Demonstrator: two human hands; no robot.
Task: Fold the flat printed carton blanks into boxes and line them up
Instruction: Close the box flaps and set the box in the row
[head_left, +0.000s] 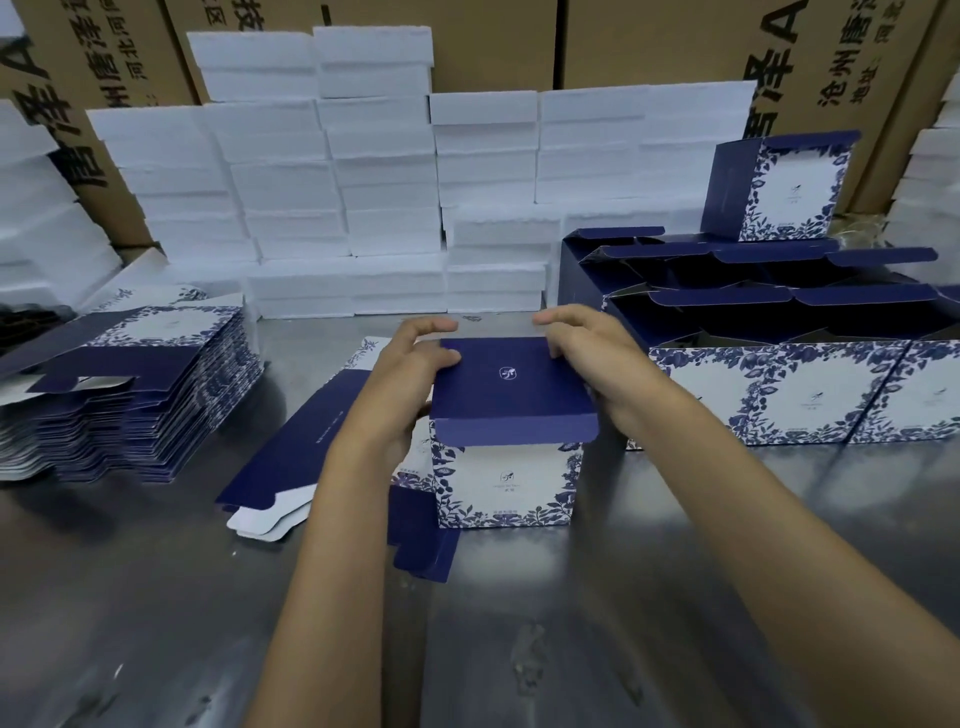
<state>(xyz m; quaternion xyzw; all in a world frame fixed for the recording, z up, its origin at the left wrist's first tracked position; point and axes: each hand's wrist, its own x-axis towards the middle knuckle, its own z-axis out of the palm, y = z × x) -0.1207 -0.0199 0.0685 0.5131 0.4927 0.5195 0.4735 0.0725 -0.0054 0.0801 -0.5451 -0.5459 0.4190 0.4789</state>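
A half-formed carton (506, 441) stands mid-counter (623, 597), navy lid panel up. The left hand (410, 374) at 9 o'clock and right hand (582, 348) at 3 each close their grip on it. Flat blanks (156, 384) lie stacked at 9 o'clock; folded boxes (779, 374) line up at 3.

A box (511, 441) of matt printed card, navy and white, is held in the grip. Under it, a table (571, 623) of dull brushed metal (scuffed, faintly reflective) is seen. Beyond the grip, rough white foam blocks (384, 192) and brown corrugated cartons (493, 41) are stacked.
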